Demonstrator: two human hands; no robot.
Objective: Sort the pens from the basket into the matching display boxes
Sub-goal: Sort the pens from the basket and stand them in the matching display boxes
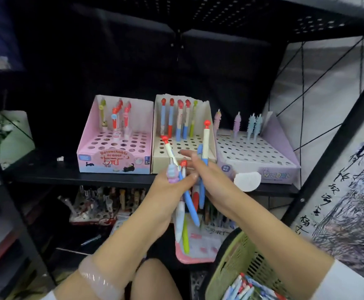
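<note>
- The left hand (172,185) is clenched around a bundle of several pens (184,204): blue, white and yellow-green barrels point down below the fist, and red caps and one pale pink-purple top stick out above it.
- The right hand (207,172) grasps one cream pen with a blue grip and a red round cap (205,146), held nearly upright; the index finger is stretched to the left, over the front part of the middle box.
- The two hands are touching or almost touching (I cannot tell which) in front of the shelf edge.
- On the black metal shelf (85,178) three cardboard display boxes with hole grids stand side by side.
- The pink box on the left (114,163) holds a few pens with red and yellow-green tops in its back rows.
- The cream box in the middle (159,163) holds five upright red-capped and green-capped pens in the back row; the pen of the right hand hangs above its right side.
- The pale lilac box on the right (256,167) holds four pastel pens with bumpy barrels, pink, purple and two light blue.
- A green plastic basket (237,258) is at the bottom right, under the right forearm, with more blue and white pens inside.
- A pale translucent bangle (98,280) is on the left wrist.
</note>
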